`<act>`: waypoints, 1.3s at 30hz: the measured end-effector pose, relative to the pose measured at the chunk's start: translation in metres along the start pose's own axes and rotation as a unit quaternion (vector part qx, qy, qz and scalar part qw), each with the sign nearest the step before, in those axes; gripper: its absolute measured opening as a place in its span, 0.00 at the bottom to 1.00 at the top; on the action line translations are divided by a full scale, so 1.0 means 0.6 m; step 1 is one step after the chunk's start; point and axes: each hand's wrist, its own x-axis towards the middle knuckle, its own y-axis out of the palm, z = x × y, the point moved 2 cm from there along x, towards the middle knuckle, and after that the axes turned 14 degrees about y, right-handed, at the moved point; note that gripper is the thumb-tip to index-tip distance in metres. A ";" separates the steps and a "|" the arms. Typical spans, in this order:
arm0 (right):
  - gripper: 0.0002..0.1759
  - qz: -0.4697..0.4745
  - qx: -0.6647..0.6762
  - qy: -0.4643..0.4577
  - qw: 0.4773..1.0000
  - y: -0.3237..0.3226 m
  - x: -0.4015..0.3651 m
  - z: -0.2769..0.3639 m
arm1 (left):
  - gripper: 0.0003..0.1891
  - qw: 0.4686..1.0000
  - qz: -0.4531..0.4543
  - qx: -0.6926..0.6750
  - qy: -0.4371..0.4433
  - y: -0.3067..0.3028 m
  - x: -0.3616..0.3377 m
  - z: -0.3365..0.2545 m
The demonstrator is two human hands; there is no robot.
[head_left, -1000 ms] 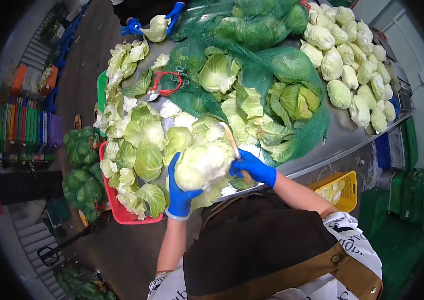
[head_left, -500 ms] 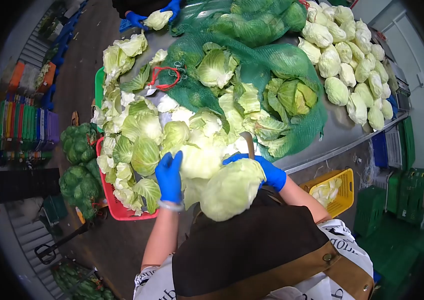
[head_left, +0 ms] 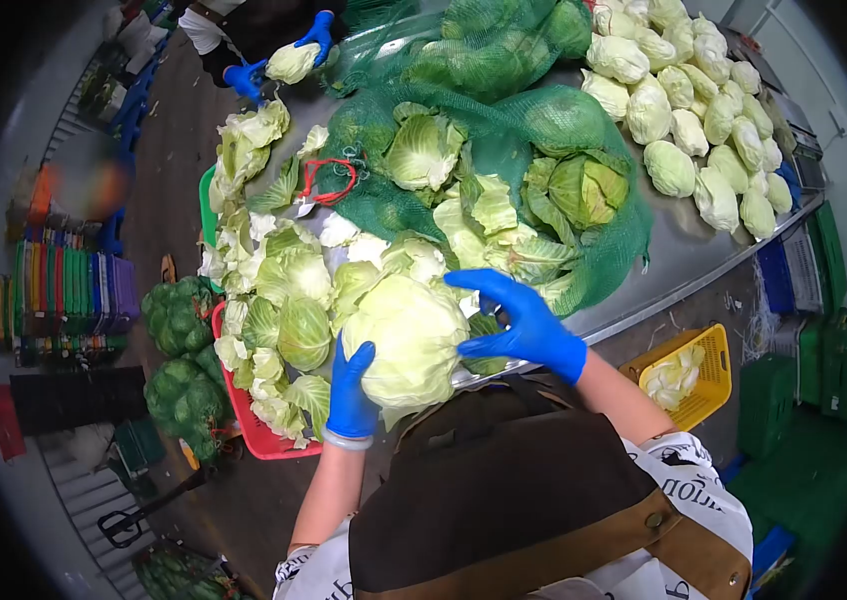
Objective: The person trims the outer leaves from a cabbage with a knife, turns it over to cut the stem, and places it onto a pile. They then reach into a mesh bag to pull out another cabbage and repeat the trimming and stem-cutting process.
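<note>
A trimmed pale green cabbage (head_left: pixel 409 342) is in front of my apron, over the near edge of the table. My left hand (head_left: pixel 349 390), in a blue glove, grips its left side with the thumb up against the leaves. My right hand (head_left: pixel 532 328), also gloved in blue, is open at the cabbage's right side, thumb and fingers spread wide with fingertips close to the leaves. Loose outer leaves (head_left: pixel 289 262) are heaped just beyond and to the left. Behind them, a green mesh sack (head_left: pixel 384 195) holds untrimmed cabbages, one darker cabbage (head_left: pixel 584 192) showing at its mouth.
Peeled cabbages (head_left: pixel 671 168) are piled at the table's right. A red crate (head_left: pixel 269 440) and a green crate (head_left: pixel 208 215) catch leaves at the left. A yellow crate (head_left: pixel 712 375) stands on the floor at right. Across the table, another person's gloved hands (head_left: pixel 316 38) hold a cabbage.
The cabbage has turned and moved up and left into my left hand. My right hand has come from behind it to its right side, fingers spread. The view has shifted slightly.
</note>
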 end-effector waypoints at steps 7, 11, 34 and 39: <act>0.22 -0.110 -0.064 -0.006 0.992 -0.023 0.009 -0.032 | 0.43 0.962 0.019 0.245 0.122 0.070 0.019 -0.027; 0.15 -0.217 0.106 0.160 0.957 -0.093 0.062 -0.148 | 0.48 0.939 0.068 0.283 0.182 0.114 0.019 -0.033; 0.38 -0.188 0.624 0.069 0.756 -0.531 -0.063 -0.361 | 0.32 0.956 0.211 0.181 -0.088 0.405 0.171 0.248; 0.17 -0.446 0.490 -0.022 0.749 -0.914 -0.070 -0.470 | 0.22 0.971 0.100 0.163 -0.143 0.336 0.165 0.284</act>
